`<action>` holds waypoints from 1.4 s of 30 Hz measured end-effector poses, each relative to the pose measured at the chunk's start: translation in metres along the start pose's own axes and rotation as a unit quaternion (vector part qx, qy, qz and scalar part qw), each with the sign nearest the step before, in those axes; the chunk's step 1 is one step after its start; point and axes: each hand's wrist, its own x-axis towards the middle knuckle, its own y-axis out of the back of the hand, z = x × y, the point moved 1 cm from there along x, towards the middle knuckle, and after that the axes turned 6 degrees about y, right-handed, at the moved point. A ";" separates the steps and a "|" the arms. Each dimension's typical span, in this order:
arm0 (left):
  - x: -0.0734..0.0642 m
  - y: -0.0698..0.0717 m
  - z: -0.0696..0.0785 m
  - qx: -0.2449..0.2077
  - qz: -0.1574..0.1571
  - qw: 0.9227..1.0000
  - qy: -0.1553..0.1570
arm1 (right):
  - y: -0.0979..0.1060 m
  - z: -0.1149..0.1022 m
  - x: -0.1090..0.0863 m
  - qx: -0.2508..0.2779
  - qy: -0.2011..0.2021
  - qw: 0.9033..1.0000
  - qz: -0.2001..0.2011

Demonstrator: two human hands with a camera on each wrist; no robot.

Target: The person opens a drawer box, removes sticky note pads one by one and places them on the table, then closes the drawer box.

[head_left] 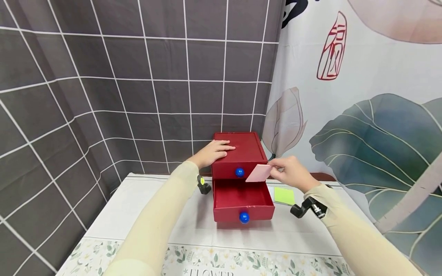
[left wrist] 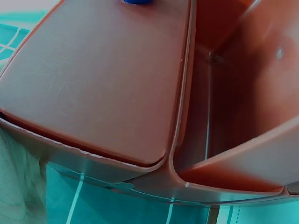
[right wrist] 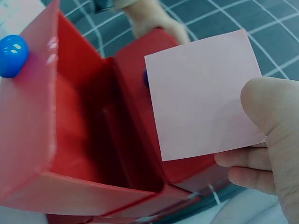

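A red two-drawer box (head_left: 241, 147) with blue round knobs stands on the table. Its lower drawer (head_left: 243, 214) is pulled out and shows a bare red inside; the upper drawer (head_left: 226, 170) is closed. My left hand (head_left: 215, 151) rests on the left part of the box top, fingers extended. Between thumb and fingers, my right hand (head_left: 288, 172) pinches a pink sticky note pad (head_left: 259, 173), held in front of the upper drawer's right side, above the open drawer. In the right wrist view the pad (right wrist: 203, 95) is a flat square, gripped at one edge.
A yellow-green sticky note pad (head_left: 284, 196) lies on the table to the right of the open drawer. The white tablecloth (head_left: 148, 207) has a floral band along the front. Behind the box hang a dark grid-patterned cloth (head_left: 165, 96) and a leaf-printed curtain (head_left: 297, 69).
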 end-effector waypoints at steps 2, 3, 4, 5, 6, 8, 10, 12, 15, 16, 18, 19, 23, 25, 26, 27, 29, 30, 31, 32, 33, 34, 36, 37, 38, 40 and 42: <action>0.000 0.000 0.000 0.001 -0.001 1.000 -0.001 | 0.005 0.003 -0.002 -0.003 -0.005 1.000 0.022; 0.001 0.000 0.000 0.001 -0.001 1.000 -0.001 | 0.007 0.005 -0.004 -0.007 -0.011 0.999 0.031; 0.001 0.001 0.000 0.001 -0.001 1.000 -0.001 | 0.008 0.007 -0.006 -0.011 -0.018 0.999 0.040; 0.001 0.001 0.000 0.002 -0.001 1.000 -0.001 | 0.010 0.008 -0.008 -0.013 -0.026 0.998 0.047; 0.001 0.001 0.000 0.004 -0.001 1.000 -0.002 | 0.011 0.010 -0.010 -0.014 -0.034 0.998 0.053; 0.001 0.001 0.001 0.005 0.000 1.000 -0.004 | 0.013 0.014 -0.016 -0.024 -0.056 0.996 0.060; 0.000 0.001 0.001 0.004 0.000 1.000 -0.005 | 0.014 0.018 -0.023 -0.031 -0.077 0.995 0.063; 0.000 0.001 0.001 0.003 0.000 1.000 -0.005 | 0.016 0.022 -0.031 -0.045 -0.098 0.992 0.064; 0.000 0.001 0.001 0.004 -0.001 1.000 -0.004 | 0.017 0.029 -0.041 -0.068 -0.122 0.988 0.061; 0.000 0.001 0.001 0.006 -0.002 1.000 -0.005 | 0.018 0.031 -0.044 -0.075 -0.127 0.987 0.060; 0.000 0.001 0.001 0.010 -0.002 1.000 -0.007 | 0.018 0.036 -0.049 -0.087 -0.131 0.986 0.055; 0.000 0.001 0.001 0.012 -0.002 1.000 -0.007 | 0.018 0.039 -0.051 -0.091 -0.132 0.986 0.050; 0.000 0.001 0.001 0.010 -0.003 1.000 -0.006 | 0.015 0.049 -0.063 -0.103 -0.153 0.983 0.017; 0.001 0.001 0.001 0.009 -0.004 1.000 -0.005 | 0.013 0.053 -0.070 -0.105 -0.176 0.979 -0.005; 0.001 0.001 0.000 0.009 -0.005 1.000 -0.004 | 0.012 0.055 -0.074 -0.105 -0.188 0.976 -0.018; 0.001 0.001 0.000 0.009 -0.005 1.000 -0.004 | 0.011 0.057 -0.077 -0.105 -0.201 0.973 -0.031; 0.001 0.000 0.001 0.012 -0.004 1.000 -0.005 | 0.009 0.060 -0.084 -0.105 -0.222 0.967 -0.060; 0.001 0.000 0.001 0.014 -0.004 1.000 -0.006 | 0.009 0.061 -0.088 -0.108 -0.227 0.965 -0.073; 0.001 0.000 0.001 0.014 -0.003 1.000 -0.006 | 0.008 0.062 -0.091 -0.112 -0.231 0.963 -0.085; 0.001 0.000 0.002 0.015 -0.003 1.000 -0.007 | 0.007 0.063 -0.095 -0.117 -0.233 0.961 -0.096; 0.001 0.001 0.002 0.016 -0.003 1.000 -0.008 | 0.005 0.065 -0.098 -0.122 -0.233 0.959 -0.105; 0.001 0.001 0.003 0.016 -0.004 1.000 -0.008 | 0.003 0.066 -0.101 -0.129 -0.231 0.958 -0.113; 0.001 0.001 0.003 0.018 -0.004 1.000 -0.005 | -0.001 0.069 -0.107 -0.145 -0.219 0.957 -0.125; 0.001 0.001 0.002 0.018 -0.004 1.000 -0.004 | -0.003 0.070 -0.109 -0.151 -0.215 0.956 -0.131; 0.001 0.001 0.002 0.018 -0.004 1.000 -0.003 | -0.006 0.070 -0.111 -0.155 -0.210 0.956 -0.136; 0.001 0.001 0.002 0.018 -0.004 1.000 -0.001 | -0.010 0.070 -0.116 -0.165 -0.199 0.955 -0.143; 0.001 0.001 0.001 0.017 -0.004 1.000 -0.001 | -0.013 0.069 -0.121 -0.173 -0.192 0.955 -0.149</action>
